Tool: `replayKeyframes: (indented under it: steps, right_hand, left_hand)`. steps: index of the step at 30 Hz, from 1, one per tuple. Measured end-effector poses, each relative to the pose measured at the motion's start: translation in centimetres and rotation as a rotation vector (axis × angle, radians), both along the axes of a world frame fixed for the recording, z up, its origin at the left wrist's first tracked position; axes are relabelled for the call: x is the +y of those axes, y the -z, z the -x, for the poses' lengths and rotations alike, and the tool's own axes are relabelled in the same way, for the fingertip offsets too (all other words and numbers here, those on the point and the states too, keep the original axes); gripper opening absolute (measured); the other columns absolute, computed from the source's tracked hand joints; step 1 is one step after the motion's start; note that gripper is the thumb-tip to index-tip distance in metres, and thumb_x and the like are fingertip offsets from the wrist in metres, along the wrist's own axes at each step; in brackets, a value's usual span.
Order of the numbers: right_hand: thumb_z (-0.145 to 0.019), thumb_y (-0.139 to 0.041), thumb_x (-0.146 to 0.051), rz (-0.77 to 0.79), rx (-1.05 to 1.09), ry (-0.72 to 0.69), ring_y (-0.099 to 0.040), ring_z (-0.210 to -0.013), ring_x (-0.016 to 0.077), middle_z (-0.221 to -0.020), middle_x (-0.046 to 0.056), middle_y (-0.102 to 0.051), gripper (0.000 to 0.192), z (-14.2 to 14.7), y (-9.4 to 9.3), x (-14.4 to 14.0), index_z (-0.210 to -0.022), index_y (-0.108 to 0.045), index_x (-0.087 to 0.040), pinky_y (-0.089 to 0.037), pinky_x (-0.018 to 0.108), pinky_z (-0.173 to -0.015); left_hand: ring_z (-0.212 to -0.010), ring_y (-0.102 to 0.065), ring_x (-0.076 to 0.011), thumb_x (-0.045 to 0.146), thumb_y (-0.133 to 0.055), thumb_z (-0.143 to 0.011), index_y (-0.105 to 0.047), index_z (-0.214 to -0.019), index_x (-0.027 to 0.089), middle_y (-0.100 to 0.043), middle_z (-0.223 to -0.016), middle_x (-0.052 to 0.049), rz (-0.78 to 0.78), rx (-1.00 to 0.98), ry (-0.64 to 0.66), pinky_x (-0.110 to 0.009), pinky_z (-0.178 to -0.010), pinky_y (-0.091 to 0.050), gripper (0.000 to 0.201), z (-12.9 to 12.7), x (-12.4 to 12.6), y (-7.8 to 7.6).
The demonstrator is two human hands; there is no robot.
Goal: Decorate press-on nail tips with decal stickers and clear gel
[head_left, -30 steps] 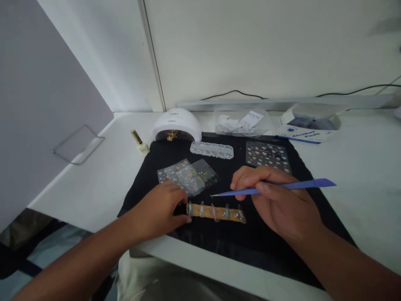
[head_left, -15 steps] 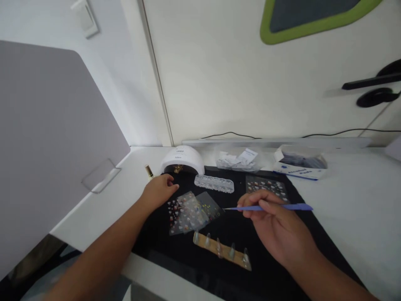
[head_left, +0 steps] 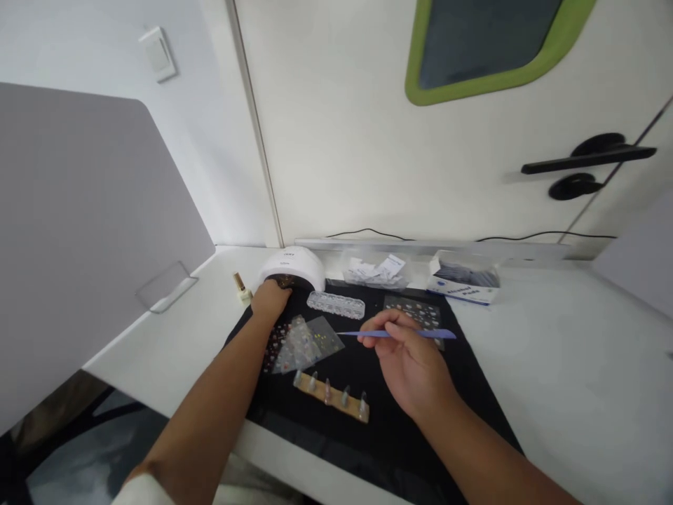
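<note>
My left hand (head_left: 270, 301) reaches into the front opening of a white nail lamp (head_left: 294, 262); its fingertips are mostly hidden there, beside something gold-coloured. In my right hand (head_left: 413, 358) is a slim pair of purple tweezers (head_left: 434, 334), held like a pen, with the fine point facing left. That point hovers near the edge of several clear nail sticker sheets (head_left: 305, 344), which lie overlapping on the black mat (head_left: 336, 463). Below them a tan strip (head_left: 310, 386) carries several false nails (head_left: 327, 391) standing upright. A clear compartment case (head_left: 336, 305) lies behind the sheets.
A nail polish bottle (head_left: 243, 291) stands left of the lamp. Along the back are a clear tray of white packets (head_left: 376, 270) and an alcohol pads box (head_left: 465, 280). Another sticker sheet (head_left: 420, 308) lies behind my right hand. A grey panel (head_left: 94, 231) borders the left side.
My left hand has moved forward from in front of the lamp into its opening. My right hand still holds the tweezers. The whole view has shifted slightly.
</note>
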State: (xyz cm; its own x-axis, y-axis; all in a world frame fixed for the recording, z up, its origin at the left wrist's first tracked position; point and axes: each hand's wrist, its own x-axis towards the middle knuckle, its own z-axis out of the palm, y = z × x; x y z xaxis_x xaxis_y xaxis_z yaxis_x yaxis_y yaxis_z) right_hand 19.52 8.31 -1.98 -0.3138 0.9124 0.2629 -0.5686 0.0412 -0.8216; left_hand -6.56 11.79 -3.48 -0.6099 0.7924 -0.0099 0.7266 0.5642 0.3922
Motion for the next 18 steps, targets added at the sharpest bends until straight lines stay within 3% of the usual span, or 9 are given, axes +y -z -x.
replayKeyframes:
  steps: [7,11,18]
  right_hand:
    - [-0.079,-0.065,-0.023,-0.012,0.049,-0.083,-0.063,-0.061,0.0152,-0.066,0.000,-0.066,0.009,0.2,0.3,-0.3,-0.074,-0.071,-0.019,-0.053,0.031,-0.065]
    - [-0.093,-0.064,-0.036,-0.058,0.070,-0.121,-0.064,-0.066,0.0133,-0.072,-0.001,-0.066,0.023,0.0,1.0,-0.1,-0.083,-0.066,-0.015,-0.055,0.031,-0.068]
    - [-0.097,-0.062,-0.037,-0.102,0.051,-0.153,-0.066,-0.074,0.0138,-0.088,0.002,-0.069,0.023,-0.6,1.9,0.6,-0.097,-0.066,-0.014,-0.058,0.032,-0.070]
  left_hand:
    - [-0.109,-0.066,-0.0257,0.034,-0.064,-0.098,-0.060,-0.127,0.016,-0.063,-0.128,-0.011,-0.025,-0.007,-0.065,-0.046,-0.091,-0.058,0.035,0.5,0.7,0.5]
    - [-0.109,-0.066,-0.0253,0.034,-0.064,-0.097,-0.060,-0.127,0.017,-0.063,-0.127,-0.011,-0.038,-0.005,-0.050,-0.045,-0.091,-0.058,0.035,0.6,0.6,0.5]
    - [-0.108,-0.066,-0.0281,0.036,-0.063,-0.098,-0.062,-0.124,0.014,-0.064,-0.125,-0.008,-0.058,-0.015,0.061,-0.045,-0.090,-0.058,0.034,1.2,-2.8,1.1]
